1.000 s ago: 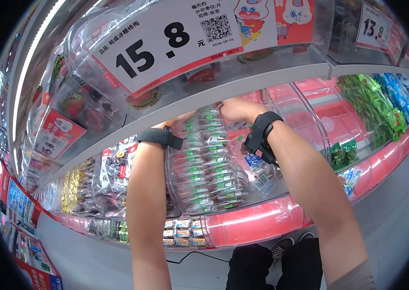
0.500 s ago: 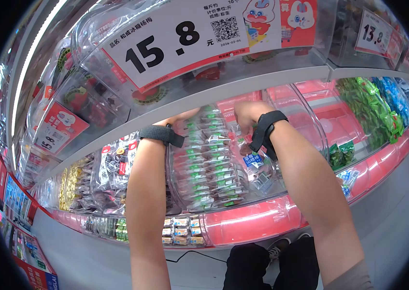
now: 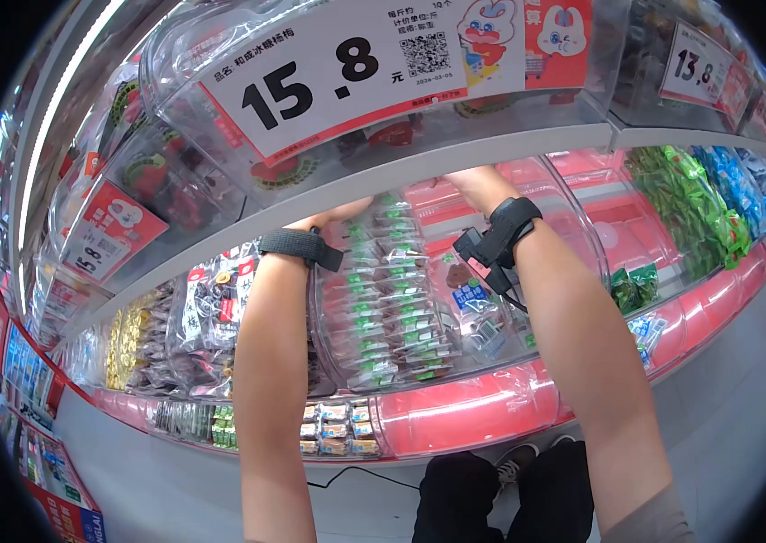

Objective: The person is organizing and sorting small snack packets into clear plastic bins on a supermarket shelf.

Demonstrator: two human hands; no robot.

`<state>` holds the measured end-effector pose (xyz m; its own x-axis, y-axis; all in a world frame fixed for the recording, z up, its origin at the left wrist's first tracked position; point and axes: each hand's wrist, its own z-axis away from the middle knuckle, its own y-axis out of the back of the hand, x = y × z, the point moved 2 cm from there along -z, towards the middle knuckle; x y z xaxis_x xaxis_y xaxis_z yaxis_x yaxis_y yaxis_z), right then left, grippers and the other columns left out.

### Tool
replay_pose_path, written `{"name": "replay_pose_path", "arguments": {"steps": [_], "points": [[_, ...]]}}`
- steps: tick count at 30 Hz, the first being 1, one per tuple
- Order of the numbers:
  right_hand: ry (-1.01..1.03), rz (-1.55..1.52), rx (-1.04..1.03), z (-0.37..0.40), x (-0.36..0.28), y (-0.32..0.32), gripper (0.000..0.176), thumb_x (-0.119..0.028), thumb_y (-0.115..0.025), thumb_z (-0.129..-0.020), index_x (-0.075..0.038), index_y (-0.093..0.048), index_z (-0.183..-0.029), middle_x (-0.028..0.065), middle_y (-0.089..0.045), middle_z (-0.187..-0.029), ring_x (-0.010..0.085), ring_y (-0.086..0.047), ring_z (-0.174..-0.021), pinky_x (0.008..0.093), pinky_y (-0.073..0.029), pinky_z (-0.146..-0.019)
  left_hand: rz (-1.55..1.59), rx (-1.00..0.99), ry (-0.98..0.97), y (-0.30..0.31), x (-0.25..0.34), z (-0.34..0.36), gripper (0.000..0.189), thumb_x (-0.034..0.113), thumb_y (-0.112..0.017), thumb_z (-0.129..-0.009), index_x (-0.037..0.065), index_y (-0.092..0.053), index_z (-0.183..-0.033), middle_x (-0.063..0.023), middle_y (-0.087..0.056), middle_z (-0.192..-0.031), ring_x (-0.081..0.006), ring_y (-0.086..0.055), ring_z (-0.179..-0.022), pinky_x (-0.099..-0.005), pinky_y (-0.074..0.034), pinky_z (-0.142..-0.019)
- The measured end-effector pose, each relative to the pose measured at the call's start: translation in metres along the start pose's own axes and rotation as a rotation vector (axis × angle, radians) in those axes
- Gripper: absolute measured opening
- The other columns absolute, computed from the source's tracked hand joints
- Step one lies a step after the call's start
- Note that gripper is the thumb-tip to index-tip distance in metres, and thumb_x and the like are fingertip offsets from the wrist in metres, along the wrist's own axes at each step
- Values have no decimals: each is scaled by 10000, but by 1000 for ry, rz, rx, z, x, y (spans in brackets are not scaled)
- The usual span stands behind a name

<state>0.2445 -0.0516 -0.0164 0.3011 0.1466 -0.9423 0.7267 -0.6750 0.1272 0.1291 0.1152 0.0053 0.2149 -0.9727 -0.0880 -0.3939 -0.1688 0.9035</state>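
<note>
your left hand (image 3: 345, 211) by two rows of thin, shiny packets (image 3: 392, 308), all in a clear, hard bin (image 3: 473, 369) with a curved edge, your right hand (image 3: 475, 184) partly behind the smooth grey shelf (image 3: 383, 178), bare pink base (image 3: 431, 201) between, you cannot tell how open either grip is or what it holds

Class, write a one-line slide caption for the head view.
Left hand and right hand, partly hidden behind a shelf edge, near two rows of stacked packets.
</note>
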Motion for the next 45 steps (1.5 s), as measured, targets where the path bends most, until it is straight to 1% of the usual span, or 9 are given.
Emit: {"name": "replay_pose_path", "arguments": {"steps": [3, 7, 12, 15, 18, 21, 33, 39, 45], "points": [[-5, -145, -21, 4, -1, 0, 155, -107, -624, -825, 21, -654, -907, 91, -654, -874, 193, -593, -862, 320, -468, -772, -95, 6, -39, -1, -1, -2, 283, 225, -515, -860, 92, -666, -1059, -149, -669, -1012, -323, -625, -917, -390, -482, -814], [318, 272, 292, 4, 1, -1, 270, -219, -537, -847, 23, -636, -916, 198, -666, -907, 340, -621, -799, 415, -479, -713, -67, 81, -93, -22, -17, -11, 275, 213, -513, -854, 110, -679, -1049, -136, -672, -1015, -308, -627, -913, -386, -486, -810], [421, 696, 342, 3, -5, 0, 251, -208, -557, -822, -1, -652, -926, 215, -657, -934, 371, -615, -881, 424, -478, -749, -6, 39, -68, -20, -16, -10, 280, 201, -507, -859, 102, -676, -1058, -142, -668, -1030, -308, -621, -930, -375, -478, -836], [432, 677, 329, 2, -3, -6, 230, -196, -594, -803, -2, -657, -912, 211, -659, -900, 371, -617, -861, 432, -477, -748, 65, -16, -21, -23, -19, -12, 280, 183, -502, -865, 85, -671, -1064, -142, -661, -1058, -295, -616, -952, -361, -468, -859], [450, 659, 247, -4, 1, -3, 209, -161, -626, -783, -1, -658, -912, 202, -662, -884, 367, -621, -828, 430, -482, -735, 160, -234, 23, -12, -14, -10, 425, 316, -423, -902, 87, -538, -1241, -202, -560, -1252, -371, -524, -1152, -429, -416, -966], [524, 685, 302, -2, -2, -3, 184, -125, -637, -779, 2, -657, -911, 192, -666, -873, 354, -628, -813, 414, -488, -727, 162, -176, 13, -5, -8, -9, 401, 291, -436, -902, 79, -541, -1225, -195, -572, -1235, -366, -537, -1130, -423, -432, -945], [270, 293, 17, -6, 13, -23, 237, -56, -550, -828, 39, -622, -1033, 206, -665, -984, 291, -643, -961, 373, -503, -808, 170, -94, -98, -10, -6, -7, 309, 158, -484, -883, 67, -614, -1149, -135, -648, -1100, -272, -604, -989, -354, -452, -875], [70, 472, -150, -15, 37, -22, 365, -99, -521, -823, 17, -577, -1164, 237, -614, -1140, 355, -599, -1052, 389, -480, -858, 167, -148, 26, -6, -3, -4, 313, 170, -476, -894, 66, -601, -1161, -141, -646, -1091, -263, -602, -989, -350, -448, -876], [-7, 541, -321, -24, 56, -30, 526, 57, -430, -791, 22, -429, -1316, 224, -557, -1227, 316, -554, -1129, 376, -445, -935, 129, -87, -69, -7, -9, -6, 307, 206, -489, -902, 55, -599, -1146, -168, -638, -1093, -303, -606, -978, -367, -456, -857]]}}
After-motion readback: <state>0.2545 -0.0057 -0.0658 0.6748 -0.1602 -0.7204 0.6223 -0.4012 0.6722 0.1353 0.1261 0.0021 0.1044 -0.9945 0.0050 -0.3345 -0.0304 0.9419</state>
